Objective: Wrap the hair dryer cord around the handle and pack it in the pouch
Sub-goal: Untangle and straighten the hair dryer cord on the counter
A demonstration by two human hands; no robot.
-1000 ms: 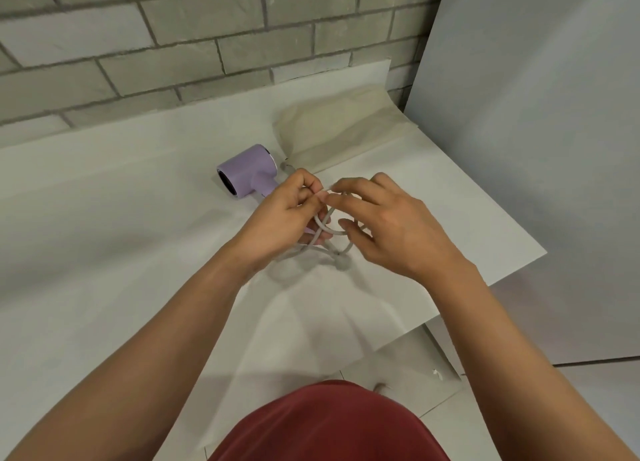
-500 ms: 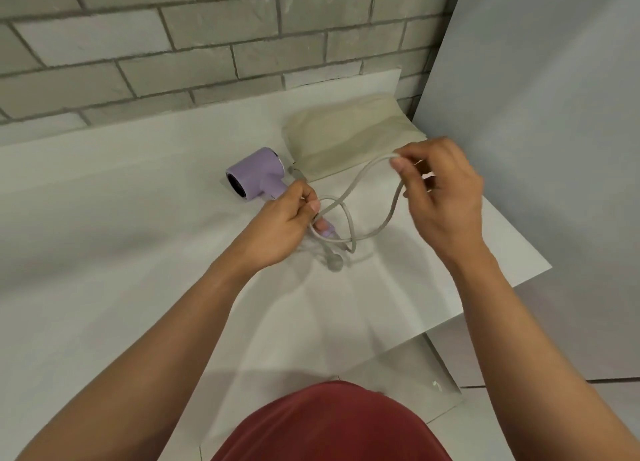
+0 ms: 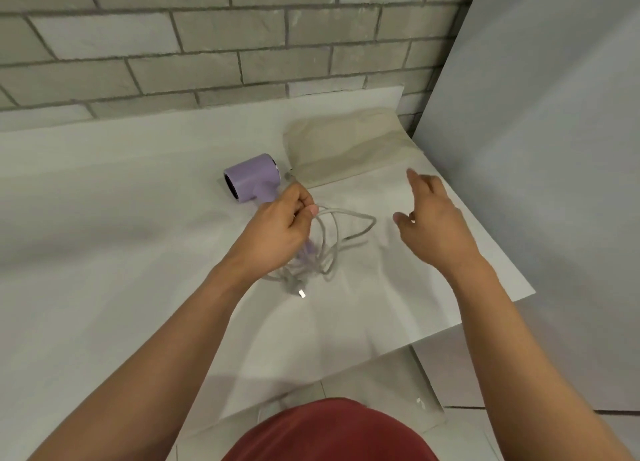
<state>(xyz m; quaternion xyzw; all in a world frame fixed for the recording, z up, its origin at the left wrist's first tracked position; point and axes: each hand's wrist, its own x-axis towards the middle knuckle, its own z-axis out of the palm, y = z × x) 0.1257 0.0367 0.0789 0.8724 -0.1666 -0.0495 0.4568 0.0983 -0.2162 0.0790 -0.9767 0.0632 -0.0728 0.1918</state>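
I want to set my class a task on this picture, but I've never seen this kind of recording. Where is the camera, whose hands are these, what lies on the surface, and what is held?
There is no machine here. A person wears a wide-angle camera on the head, so you look down along their own bare arms. They work at a white table by a brick wall. The left hand grips the handle of a lilac hair dryer. Its grey cord runs in loose loops beside that hand, with the plug at the near end. The right hand is open and holds nothing. A beige pouch lies flat on the table behind the dryer.
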